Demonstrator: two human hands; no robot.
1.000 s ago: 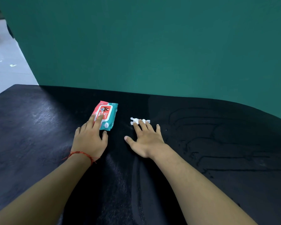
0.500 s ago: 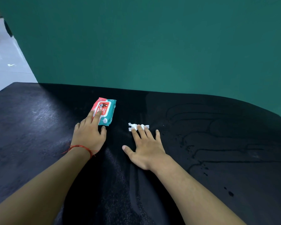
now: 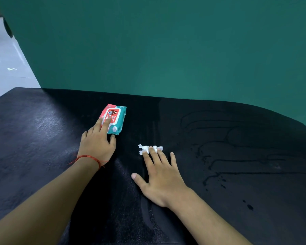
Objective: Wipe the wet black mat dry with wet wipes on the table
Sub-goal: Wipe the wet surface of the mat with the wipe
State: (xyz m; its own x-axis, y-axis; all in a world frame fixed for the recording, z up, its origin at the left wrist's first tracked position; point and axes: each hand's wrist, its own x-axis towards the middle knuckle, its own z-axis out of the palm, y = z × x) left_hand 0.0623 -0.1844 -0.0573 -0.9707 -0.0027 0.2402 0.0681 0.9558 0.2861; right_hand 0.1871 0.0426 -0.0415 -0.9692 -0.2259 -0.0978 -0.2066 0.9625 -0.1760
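Black mat [image 3: 42, 147]: lies under both hands and forearms and runs out well past them on either side.
Wet wipe [image 3: 146, 149]: a small crumpled white wad on the mat, pinned under the right hand's fingertips, its left end sticking out beyond them.
Right hand [image 3: 162, 177]: flat on the mat, palm down, fingers straight and spread, thumb out to the left; it presses the wipe without curling round it.
Left hand [image 3: 96, 145]: relaxed, two straight fingers resting on the near end of the wipes pack, nothing grasped.
Wipes pack [image 3: 116, 117]: red and teal, flat on the mat just ahead of the left hand and well apart from the wad.
Red thread bracelet [image 3: 88, 157]: round the left wrist.
Water streaks [image 3: 237, 167]: glossy lines and droplets on the mat to the right of the right hand.
Green wall [image 3: 166, 50]: rises behind the mat's far edge.
Pale floor [image 3: 5, 68]: beyond the left hand.
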